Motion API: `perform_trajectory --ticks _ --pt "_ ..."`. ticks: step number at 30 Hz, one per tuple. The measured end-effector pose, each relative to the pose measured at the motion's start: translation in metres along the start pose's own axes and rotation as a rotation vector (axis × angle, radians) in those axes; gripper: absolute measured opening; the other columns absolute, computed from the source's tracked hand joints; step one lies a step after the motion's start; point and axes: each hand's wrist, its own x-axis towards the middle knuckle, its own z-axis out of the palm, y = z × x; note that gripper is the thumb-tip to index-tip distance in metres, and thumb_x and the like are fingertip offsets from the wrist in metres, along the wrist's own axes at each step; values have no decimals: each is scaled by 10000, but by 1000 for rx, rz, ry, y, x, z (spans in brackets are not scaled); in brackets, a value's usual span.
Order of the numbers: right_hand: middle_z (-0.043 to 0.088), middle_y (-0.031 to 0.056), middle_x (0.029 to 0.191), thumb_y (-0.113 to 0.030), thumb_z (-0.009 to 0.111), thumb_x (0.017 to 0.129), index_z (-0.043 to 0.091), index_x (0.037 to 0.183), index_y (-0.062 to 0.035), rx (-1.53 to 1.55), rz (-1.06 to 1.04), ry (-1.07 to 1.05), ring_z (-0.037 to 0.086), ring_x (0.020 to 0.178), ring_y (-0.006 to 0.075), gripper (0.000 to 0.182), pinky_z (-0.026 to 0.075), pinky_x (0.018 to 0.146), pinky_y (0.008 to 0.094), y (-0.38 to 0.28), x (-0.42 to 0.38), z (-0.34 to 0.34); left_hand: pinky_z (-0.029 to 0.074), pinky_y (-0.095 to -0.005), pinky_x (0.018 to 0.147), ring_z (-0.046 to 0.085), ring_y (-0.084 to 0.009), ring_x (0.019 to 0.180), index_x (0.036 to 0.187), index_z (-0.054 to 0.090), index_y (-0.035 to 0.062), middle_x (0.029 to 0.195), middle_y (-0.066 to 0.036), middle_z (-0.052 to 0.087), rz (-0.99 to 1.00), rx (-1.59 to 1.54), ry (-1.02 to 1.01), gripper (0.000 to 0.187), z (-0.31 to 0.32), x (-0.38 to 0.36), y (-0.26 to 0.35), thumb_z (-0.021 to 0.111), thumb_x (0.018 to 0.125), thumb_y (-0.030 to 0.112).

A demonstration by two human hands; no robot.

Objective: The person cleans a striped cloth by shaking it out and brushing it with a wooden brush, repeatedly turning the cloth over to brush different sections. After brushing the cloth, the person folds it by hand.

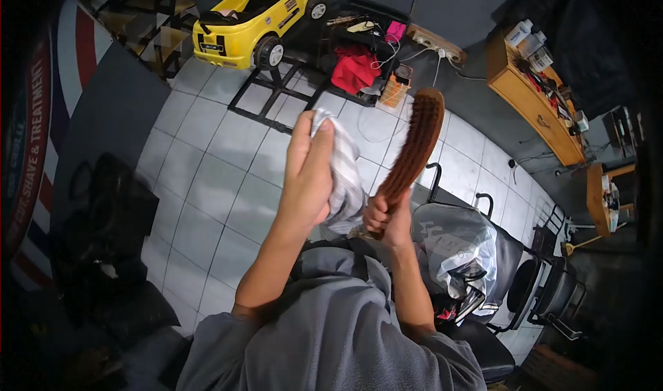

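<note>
In the head view my right hand [391, 220] is wrapped round the handle of a brown wooden brush [416, 142]. The brush stands upright and leans a little right, its dark bristles facing left. My left hand [309, 173] is closed on a striped grey and white cloth [345, 173], pinching its upper end between thumb and fingers. The cloth hangs down from there toward my right hand, to the left of the brush and apart from its bristles. Part of the brush handle is hidden by my right fingers.
A yellow toy car [259, 21] rests at the back on a black metal frame [273, 94]. Beside it a black cart holds a red cloth [356, 70]. Wooden shelves [535, 104] with bottles hang at right. A plastic-covered chair [456, 246] stands close to my right arm.
</note>
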Motion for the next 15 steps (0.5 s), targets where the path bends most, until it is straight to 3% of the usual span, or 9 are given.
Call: perform_trajectory --ticks 1,3,4,5,7,9,11,13,15 --pt "303 -38 561 -527 276 943 420 737 -81 -8 -14 -94 263 453 73 513 224 405 228 13 8 -3 467 -230 697 538 -60 788 1033 491 64 884 2 549 32 20 -19 141 6 2 0 450 953 173" --pt "364 -24 569 -418 306 972 431 730 -54 -446 -158 -97 318 484 83 454 277 435 234 32 17 2 465 -226 695 536 -57 790 1032 489 66 885 1 549 102 63 -48 140 14 10 3 455 951 175" --pt "405 -19 597 -347 331 980 430 716 -43 -580 -108 43 343 526 76 414 307 466 228 51 29 -12 464 -226 693 543 -63 798 1068 490 59 897 -7 554 127 113 -76 176 8 17 9 462 948 184" --pt "475 23 585 -330 352 974 508 753 -21 -835 -40 -31 454 525 147 411 366 489 274 58 36 -29 464 -227 691 547 -67 801 1079 491 55 901 -9 557 144 62 -35 189 9 19 15 465 946 188" --pt "591 138 657 -312 332 966 599 913 -20 -1386 -183 -84 528 500 234 399 414 477 360 112 50 -107 463 -230 688 554 -74 806 1101 495 49 909 -14 561 177 -42 47 216 18 19 37 471 943 195" --pt "633 224 899 -400 329 937 634 1009 -16 -1898 11 -249 622 802 366 496 473 721 445 160 31 -192 446 -222 663 536 -67 775 1081 500 51 889 -2 551 242 -71 31 203 17 19 54 468 944 196" --pt "596 257 1037 -552 304 887 618 1056 -11 -1755 770 255 553 1038 390 649 406 901 457 146 4 -187 403 -183 604 480 -25 703 999 507 73 822 38 514 269 -100 101 136 19 18 68 440 957 184" --pt "544 301 1107 -667 276 830 581 1119 5 -1631 898 310 463 1162 387 793 332 980 464 150 -21 -220 425 -196 629 505 -38 731 1025 507 67 858 21 533 249 -101 64 147 8 14 68 440 957 179" --pt "601 242 999 -640 306 851 609 1014 -13 -1712 771 428 573 969 346 716 444 802 420 182 -25 -280 430 -201 633 506 -41 731 1024 507 68 857 19 533 235 -89 78 146 5 16 65 437 957 177"
